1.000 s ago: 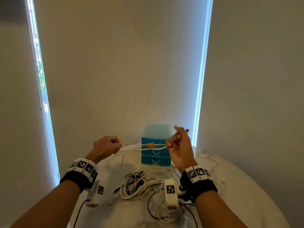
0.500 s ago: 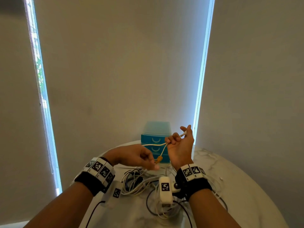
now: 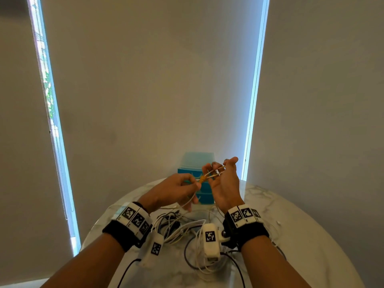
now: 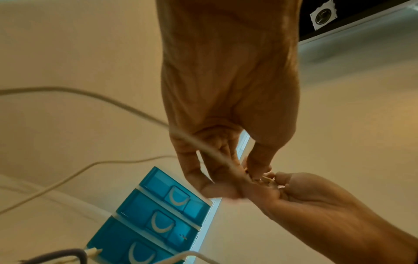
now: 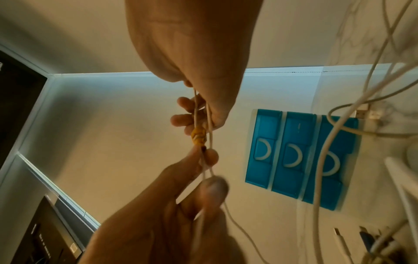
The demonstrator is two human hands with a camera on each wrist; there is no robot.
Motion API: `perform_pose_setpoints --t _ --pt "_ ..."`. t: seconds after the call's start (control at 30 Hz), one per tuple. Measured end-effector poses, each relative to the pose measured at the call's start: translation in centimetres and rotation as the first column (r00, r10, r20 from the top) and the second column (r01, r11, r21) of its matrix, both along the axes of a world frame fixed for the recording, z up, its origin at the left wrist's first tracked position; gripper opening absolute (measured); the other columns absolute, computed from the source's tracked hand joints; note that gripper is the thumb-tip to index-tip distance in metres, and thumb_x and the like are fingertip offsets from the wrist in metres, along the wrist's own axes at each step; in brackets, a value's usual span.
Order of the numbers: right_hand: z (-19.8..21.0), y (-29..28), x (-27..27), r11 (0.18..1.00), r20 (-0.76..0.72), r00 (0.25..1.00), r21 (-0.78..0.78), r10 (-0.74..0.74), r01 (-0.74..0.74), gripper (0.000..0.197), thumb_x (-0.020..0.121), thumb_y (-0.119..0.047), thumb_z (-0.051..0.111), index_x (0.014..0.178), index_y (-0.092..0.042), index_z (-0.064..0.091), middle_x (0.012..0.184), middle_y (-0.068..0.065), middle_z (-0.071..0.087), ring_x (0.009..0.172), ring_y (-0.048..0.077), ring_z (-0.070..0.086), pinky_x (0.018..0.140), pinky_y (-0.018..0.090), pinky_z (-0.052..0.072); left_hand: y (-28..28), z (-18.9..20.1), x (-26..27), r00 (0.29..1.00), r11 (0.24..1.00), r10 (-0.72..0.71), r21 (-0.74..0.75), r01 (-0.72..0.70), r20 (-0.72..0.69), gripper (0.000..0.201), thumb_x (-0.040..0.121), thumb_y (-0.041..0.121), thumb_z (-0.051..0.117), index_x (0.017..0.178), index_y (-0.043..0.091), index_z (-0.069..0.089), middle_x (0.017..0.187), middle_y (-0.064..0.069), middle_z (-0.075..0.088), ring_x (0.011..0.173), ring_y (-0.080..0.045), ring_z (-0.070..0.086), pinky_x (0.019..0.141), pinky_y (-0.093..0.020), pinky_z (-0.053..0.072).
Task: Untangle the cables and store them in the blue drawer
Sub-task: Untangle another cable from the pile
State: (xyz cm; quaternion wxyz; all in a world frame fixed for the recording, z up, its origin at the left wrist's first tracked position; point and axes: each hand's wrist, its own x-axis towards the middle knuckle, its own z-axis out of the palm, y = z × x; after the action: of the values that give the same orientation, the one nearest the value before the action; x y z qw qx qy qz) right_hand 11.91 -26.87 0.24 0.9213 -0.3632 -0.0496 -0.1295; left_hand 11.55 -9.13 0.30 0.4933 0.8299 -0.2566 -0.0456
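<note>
I hold a thin white cable (image 3: 216, 173), doubled into two strands and bound by an orange tie (image 3: 202, 179), in front of the blue drawer unit (image 3: 206, 198). My right hand (image 3: 218, 169) pinches the two strands above the tie (image 5: 198, 136). My left hand (image 3: 195, 185) pinches the cable (image 4: 203, 145) just below the tie, and its fingertips almost touch the right hand (image 4: 316, 205). A tangle of white and black cables (image 3: 176, 227) lies on the table beneath my wrists. All three drawers (image 5: 294, 155) are closed.
The round marble table (image 3: 301, 235) stands against a wall with closed blinds; bright window slits (image 3: 253, 100) run on either side. Loose white cables (image 5: 325, 160) hang and lie near my right wrist. The drawer unit (image 4: 158, 214) sits at the table's far edge.
My hands were apart with the cable stretched between them; the left hand has moved right and up to the orange tie, and the cable is now doubled between both hands.
</note>
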Motion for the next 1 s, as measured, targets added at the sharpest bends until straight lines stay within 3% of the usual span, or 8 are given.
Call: perform_pose_setpoints --t 0.13,0.27,0.4,0.53,0.67,0.77,0.9,1.0 --pt "-0.4 -0.9 0.2 0.992 0.006 1.0 -0.128 -0.005 0.006 0.041 0.11 -0.057 0.039 0.115 -0.018 0.047 0.093 0.01 0.074 0.102 0.033 0.079 0.093 0.046 0.063 0.3 0.1 0.4 0.927 0.977 0.153 0.091 -0.195 0.343 0.024 0.104 0.052 0.064 0.103 0.03 0.073 0.077 -0.008 0.074 0.063 -0.019 0.063 0.064 -0.032 0.045" --pt "-1.0 -0.8 -0.4 0.985 -0.001 0.992 -0.119 0.127 -0.126 0.042 0.11 -0.059 0.037 0.105 -0.019 0.05 0.125 0.017 0.078 0.124 0.035 0.072 0.108 0.053 0.056 0.0 0.3 1.1 0.884 0.96 0.161 0.14 -0.243 0.438 0.025 0.103 0.057 0.062 0.109 0.035 0.073 0.055 0.007 0.056 0.049 -0.006 0.045 0.056 -0.027 0.035" --pt "-1.0 0.4 -0.9 0.97 0.017 0.979 -0.142 0.202 -0.198 0.044 0.113 -0.055 0.032 0.096 -0.018 0.05 0.136 0.013 0.074 0.131 0.031 0.069 0.103 0.048 0.058 -1.4 -0.2 1.4 0.901 0.971 0.121 0.139 -0.195 0.416 0.017 0.106 0.042 0.064 0.107 0.028 0.071 0.086 0.007 0.074 0.065 -0.009 0.07 0.067 -0.034 0.058" --pt "-1.0 0.9 -1.6 0.965 0.024 0.98 -0.179 0.2 -0.193 0.048 0.114 -0.053 0.028 0.103 -0.018 0.059 0.137 0.01 0.074 0.122 0.028 0.074 0.086 0.035 0.064 -2.7 -0.3 1.3 0.902 0.963 0.101 0.186 -0.194 0.419 0.014 0.11 0.034 0.057 0.111 0.022 0.065 0.095 0.004 0.072 0.071 -0.011 0.064 0.065 -0.029 0.048" --pt "-1.5 0.6 -1.2 0.968 0.036 0.987 -0.208 0.154 -0.143 0.045 0.113 -0.053 0.027 0.107 -0.016 0.052 0.136 0.011 0.074 0.124 0.033 0.073 0.087 0.038 0.064 -2.6 -0.4 1.0 0.883 0.972 0.099 0.147 -0.185 0.458 0.017 0.11 0.032 0.056 0.114 0.02 0.068 0.101 0.002 0.076 0.088 -0.015 0.071 0.081 -0.041 0.061" --pt "-1.6 0.7 -1.2 0.957 0.011 0.994 -0.27 0.113 -0.106 0.05 0.113 -0.057 0.023 0.107 -0.017 0.052 0.135 0.005 0.075 0.13 0.031 0.069 0.099 0.048 0.058 -2.7 -0.2 0.6 0.93 0.987 0.047 0.128 -0.1 0.364 0.025 0.114 0.034 0.049 0.122 0.017 0.065 0.109 0.003 0.076 0.086 -0.005 0.075 0.084 -0.037 0.065" --pt "-1.2 1.5 -1.4 0.916 -0.01 0.993 -0.385 0.117 -0.112 0.064 0.114 -0.055 0.02 0.091 -0.027 0.073 0.131 0.001 0.077 0.128 0.027 0.068 0.101 0.048 0.054 -3.5 0.8 0.3 1.0 1.0 0.008 -0.026 -0.008 0.015 0.03 0.116 0.021 0.04 0.14 0.012 0.056 0.112 -0.006 0.072 0.084 -0.023 0.076 0.08 -0.037 0.064" --pt "-1.1 1.5 -0.7 0.877 -0.07 0.994 -0.467 0.086 -0.109 0.057 0.114 -0.054 0.029 0.103 -0.023 0.076 0.13 0.006 0.076 0.119 0.024 0.07 0.093 0.042 0.058 -3.3 1.4 0.1 1.0 0.997 0.005 -0.073 -0.007 -0.028 0.043 0.112 0.02 0.038 0.15 0.016 0.057 0.109 0.003 0.069 0.085 -0.002 0.071 0.083 -0.024 0.057"
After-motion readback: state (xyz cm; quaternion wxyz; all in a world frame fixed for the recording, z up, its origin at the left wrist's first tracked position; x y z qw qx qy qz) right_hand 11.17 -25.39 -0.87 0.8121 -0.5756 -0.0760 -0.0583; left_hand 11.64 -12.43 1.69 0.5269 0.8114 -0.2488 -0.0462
